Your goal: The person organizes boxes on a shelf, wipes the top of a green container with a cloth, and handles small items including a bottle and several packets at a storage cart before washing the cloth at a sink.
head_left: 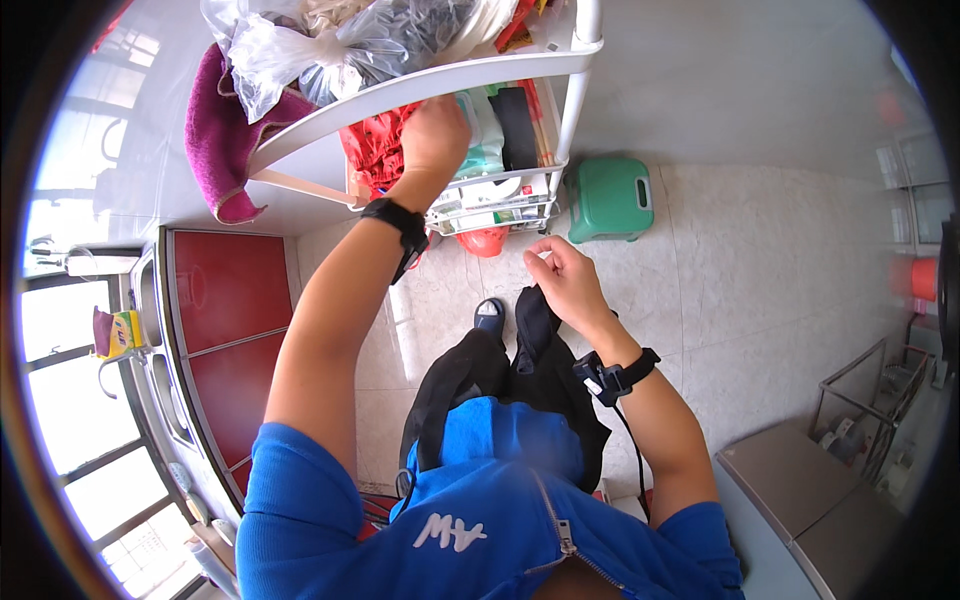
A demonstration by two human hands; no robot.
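My left hand (436, 136) reaches under the top tier of a white shelf rack (420, 84). It is against bunched red patterned fabric (373, 146); its fingertips are hidden, so a grip on the fabric cannot be confirmed. To the right of that hand lie a pale green plastic pack (482, 131) and a black item (516, 129). My right hand (568, 283) hovers in front of the rack with loosely curled fingers and nothing visible in it. Black cloth (531, 330) shows just below it; whether the two touch is unclear.
A green plastic stool (611, 199) stands right of the rack. Tied plastic bags (337, 52) fill the top tier, and a purple towel (217, 142) hangs at its left. A red bag (484, 241) is beneath. Red cabinet doors (229, 289) line the left; a grey-brown surface (787, 480) is lower right.
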